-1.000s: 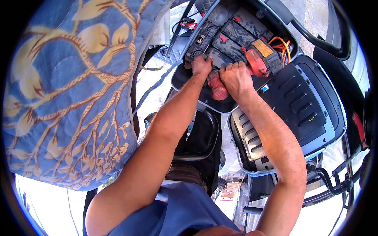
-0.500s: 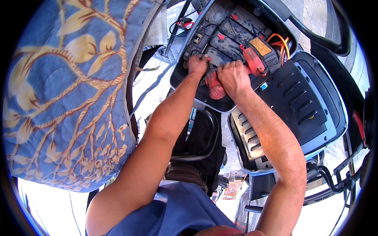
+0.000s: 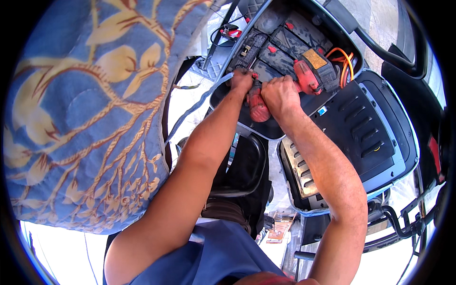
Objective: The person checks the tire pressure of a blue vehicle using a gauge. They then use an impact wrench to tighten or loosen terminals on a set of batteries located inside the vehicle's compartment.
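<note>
My right hand (image 3: 280,95) is wrapped round the handle of a red-and-black cordless power drill (image 3: 259,110), whose battery end (image 3: 316,71) lies to the right, inside an open compartment (image 3: 349,33). My left hand (image 3: 241,81) is closed at the drill's front end, fingertips down by the left side of the compartment; what it grips is hidden. Beneath the tool sit dusty dark battery blocks (image 3: 285,45) with red terminal caps. A black strip-shaped unit (image 3: 249,50) lies along their left edge, and orange cables (image 3: 350,59) loop at the right.
A blue leaf-patterned quilted cover (image 3: 85,123) fills the left. A blue-grey strap (image 3: 190,109) hangs beside it. At right lies a black lid or panel (image 3: 361,123) with slots. Black tube frames (image 3: 380,47) border the compartment, and a dark loop bar (image 3: 237,190) is below it.
The view has shifted slightly. Both hands stay on the drill in nearly the same place, with the drill's battery end tilted a little differently.
</note>
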`<state>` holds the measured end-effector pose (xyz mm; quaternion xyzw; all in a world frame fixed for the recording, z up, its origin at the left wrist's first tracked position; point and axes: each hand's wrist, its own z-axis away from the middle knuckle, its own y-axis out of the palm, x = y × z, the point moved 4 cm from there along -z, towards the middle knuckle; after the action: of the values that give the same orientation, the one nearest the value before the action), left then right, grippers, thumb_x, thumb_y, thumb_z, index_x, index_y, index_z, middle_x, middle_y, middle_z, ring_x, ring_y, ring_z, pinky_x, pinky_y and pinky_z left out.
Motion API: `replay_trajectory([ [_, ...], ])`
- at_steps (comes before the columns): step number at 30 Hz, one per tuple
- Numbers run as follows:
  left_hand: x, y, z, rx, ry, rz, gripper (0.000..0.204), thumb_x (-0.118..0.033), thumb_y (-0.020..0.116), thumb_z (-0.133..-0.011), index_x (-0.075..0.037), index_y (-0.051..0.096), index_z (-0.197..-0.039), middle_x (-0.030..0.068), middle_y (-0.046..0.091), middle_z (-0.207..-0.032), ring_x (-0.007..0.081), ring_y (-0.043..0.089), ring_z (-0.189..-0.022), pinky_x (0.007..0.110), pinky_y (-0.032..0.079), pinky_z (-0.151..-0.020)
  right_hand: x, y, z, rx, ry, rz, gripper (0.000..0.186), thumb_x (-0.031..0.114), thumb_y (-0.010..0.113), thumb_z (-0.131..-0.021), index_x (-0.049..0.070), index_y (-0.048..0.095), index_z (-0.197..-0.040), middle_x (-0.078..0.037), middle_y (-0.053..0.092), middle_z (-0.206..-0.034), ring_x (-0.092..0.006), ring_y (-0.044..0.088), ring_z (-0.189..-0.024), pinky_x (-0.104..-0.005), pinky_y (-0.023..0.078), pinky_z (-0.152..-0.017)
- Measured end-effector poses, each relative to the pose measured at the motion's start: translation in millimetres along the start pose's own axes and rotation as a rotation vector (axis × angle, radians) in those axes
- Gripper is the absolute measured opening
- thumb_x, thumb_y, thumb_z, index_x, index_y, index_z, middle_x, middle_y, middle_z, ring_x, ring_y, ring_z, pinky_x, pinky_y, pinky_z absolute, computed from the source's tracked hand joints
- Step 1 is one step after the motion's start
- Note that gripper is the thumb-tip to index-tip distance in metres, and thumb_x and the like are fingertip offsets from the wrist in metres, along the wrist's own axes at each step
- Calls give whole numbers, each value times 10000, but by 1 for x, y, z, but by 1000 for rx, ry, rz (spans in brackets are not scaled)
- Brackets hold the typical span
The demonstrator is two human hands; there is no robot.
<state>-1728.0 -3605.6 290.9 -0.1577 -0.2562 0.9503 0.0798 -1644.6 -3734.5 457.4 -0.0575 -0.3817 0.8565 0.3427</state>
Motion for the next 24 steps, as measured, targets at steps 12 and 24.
replay_trajectory([
  [12, 7, 4, -9, -6, 39, -96, 308, -359, 746, -838, -89, 779, -984, 184, 742, -1035, 340, 708, -1013, 416, 527, -915, 5, 2, -6, 3, 25, 11, 161, 177, 648, -857, 96, 740, -961, -61, 726, -925, -230, 699, -882, -370, 475, -745],
  [24, 12, 5, -12, -12, 59, -35, 311, -353, 786, -822, -68, 774, -943, 162, 754, -948, 298, 728, -915, 397, 548, -865, 11, -4, -7, 58, 35, 27, 184, 188, 641, -867, 105, 732, -1005, -62, 724, -952, -235, 693, -885, -388, 466, -756],
])
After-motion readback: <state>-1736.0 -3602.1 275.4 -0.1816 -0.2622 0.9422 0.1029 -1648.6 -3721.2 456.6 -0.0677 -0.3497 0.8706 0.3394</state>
